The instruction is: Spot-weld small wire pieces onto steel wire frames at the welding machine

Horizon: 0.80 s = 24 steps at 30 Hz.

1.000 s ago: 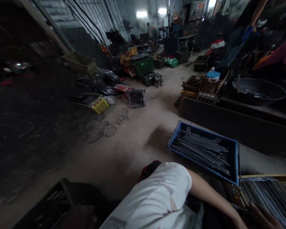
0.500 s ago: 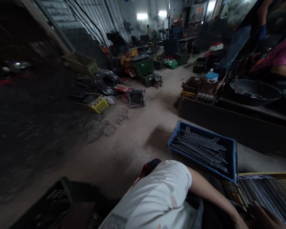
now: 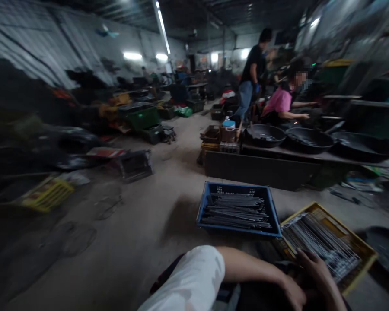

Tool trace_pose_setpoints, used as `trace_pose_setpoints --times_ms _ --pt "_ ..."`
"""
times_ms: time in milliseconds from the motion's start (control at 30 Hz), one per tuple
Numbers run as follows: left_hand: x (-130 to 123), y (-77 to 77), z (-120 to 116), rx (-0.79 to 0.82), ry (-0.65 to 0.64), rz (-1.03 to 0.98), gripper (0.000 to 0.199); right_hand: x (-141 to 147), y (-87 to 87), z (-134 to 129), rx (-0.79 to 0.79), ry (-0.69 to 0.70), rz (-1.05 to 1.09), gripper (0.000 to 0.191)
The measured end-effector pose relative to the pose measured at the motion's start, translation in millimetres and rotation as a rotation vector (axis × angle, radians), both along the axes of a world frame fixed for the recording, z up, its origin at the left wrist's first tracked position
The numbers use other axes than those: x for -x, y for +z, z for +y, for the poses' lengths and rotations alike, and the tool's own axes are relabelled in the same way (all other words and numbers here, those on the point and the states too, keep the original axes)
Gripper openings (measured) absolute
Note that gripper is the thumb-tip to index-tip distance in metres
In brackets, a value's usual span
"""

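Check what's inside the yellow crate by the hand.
The yellow crate holds a layer of thin metal rods lying side by side. The hand rests on their near end. Rods and hand hide the crate's bottom.

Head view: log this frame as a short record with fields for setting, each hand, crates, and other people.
setting: dim workshop, concrete floor, cluttered
left hand: reaches across, fingers resting on thin grey metal rods in the yellow plastic crate; grip unclear
right hand: not visible
second crate: blue plastic crate holding more metal rods, beside the yellow one
bench: low dark table carrying wide black basins
others: seated person in pink top; standing person in dark shirt
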<state>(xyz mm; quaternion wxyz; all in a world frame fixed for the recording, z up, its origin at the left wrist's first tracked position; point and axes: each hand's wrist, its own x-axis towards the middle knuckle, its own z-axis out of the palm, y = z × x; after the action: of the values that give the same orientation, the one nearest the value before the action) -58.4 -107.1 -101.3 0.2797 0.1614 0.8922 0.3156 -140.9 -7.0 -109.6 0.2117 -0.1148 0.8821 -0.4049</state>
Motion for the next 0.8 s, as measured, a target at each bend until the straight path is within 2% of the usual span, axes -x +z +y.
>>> trace_pose_setpoints --times_ms 100,167,333,500,800 --pt "6 -8.8 -6 0.058 -0.381 -0.121 0.041 0 -3.1 -4 0.063 -0.127 -0.118 0.064" --pt "9 -12.7 -7 0.080 -0.476 -0.155 0.049 0 -7.0 -3 0.047 -0.149 -0.112 0.067" --pt "10 -20.7 -2 0.191 -0.578 -0.170 0.072 1 -12.6 1 0.013 -0.108 -0.085 0.071" --pt "9 -22.1 -3 0.259 -0.614 -0.179 0.090 1 -12.0 -1 0.017 -0.131 -0.041 0.059" --pt "3 -6.5 -8 0.254 -0.610 -0.187 0.077 -5 -2.4 -4 0.066 -0.157 -0.035 0.057"
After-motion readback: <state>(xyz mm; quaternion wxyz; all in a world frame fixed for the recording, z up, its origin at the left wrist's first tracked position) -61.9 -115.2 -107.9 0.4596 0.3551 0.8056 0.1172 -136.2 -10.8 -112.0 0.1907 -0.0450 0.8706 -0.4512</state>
